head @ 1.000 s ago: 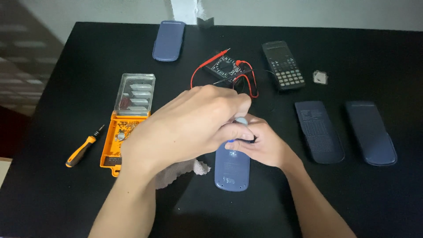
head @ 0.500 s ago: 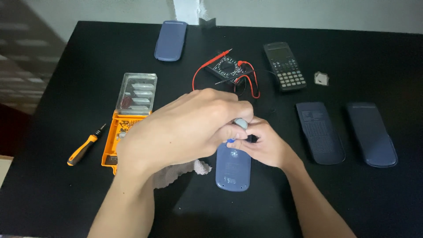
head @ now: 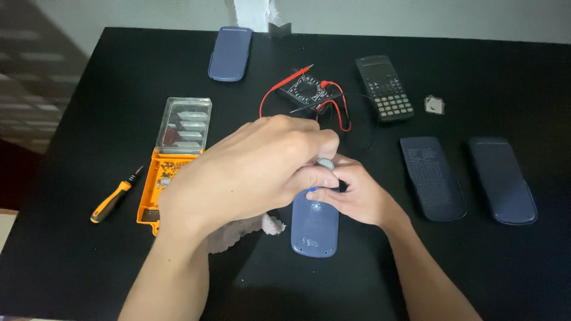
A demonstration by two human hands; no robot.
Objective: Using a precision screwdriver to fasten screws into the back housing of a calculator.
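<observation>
1. At a black desk [head: 89,267], both hands stay bunched over the far end of a blue calculator back [head: 314,229].
2. Left hand [head: 250,172] curls over a small grey tool [head: 325,164]; its grip is hidden.
3. Right hand [head: 351,193] pinches the case top; little has shifted.

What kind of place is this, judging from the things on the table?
Probably a small electronics repair bench: a black table with a multimeter, an orange screwdriver-bit case, and calculators, one under both hands.
</observation>
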